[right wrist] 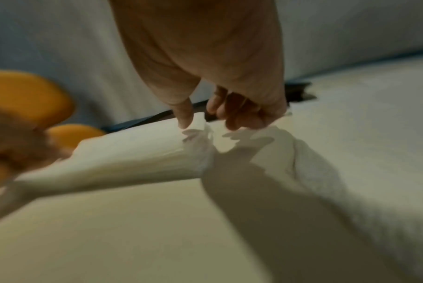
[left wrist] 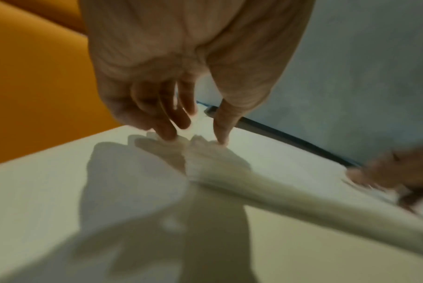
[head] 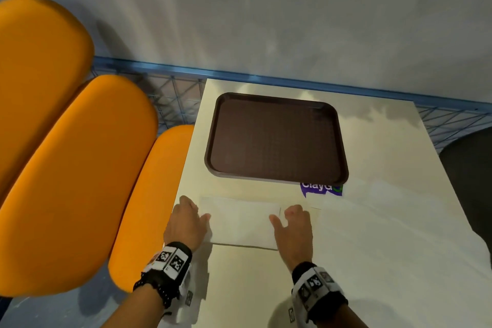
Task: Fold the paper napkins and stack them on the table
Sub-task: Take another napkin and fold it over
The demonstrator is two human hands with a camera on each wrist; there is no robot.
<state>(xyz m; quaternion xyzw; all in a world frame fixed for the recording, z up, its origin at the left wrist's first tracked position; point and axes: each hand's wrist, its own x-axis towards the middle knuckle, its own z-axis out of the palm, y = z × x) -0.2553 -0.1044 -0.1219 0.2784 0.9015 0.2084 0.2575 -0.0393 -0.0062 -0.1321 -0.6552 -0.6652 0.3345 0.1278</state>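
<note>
Napkin (head: 239, 221) flat on table (head: 372, 247) btwn both hands, fold underway.
Thin, soft, v. light paper, prob tears or slides easily; best pinched at corners/edges. Left hand (head: 186, 224) pinches its left end, fingers down; right hand (head: 294, 226) pinches the right end w/ thumb + curled fingers.

You had bare table (head: 372, 261) on the near side and out to the right of the napkin (head: 239, 221), wide enough for either hand to pass. On the far side the brown tray (head: 277, 138) stood in the way, close to the napkin's far edge. To the left, orange seats (head: 143, 210) ran along the table's edge and closed that side.
</note>
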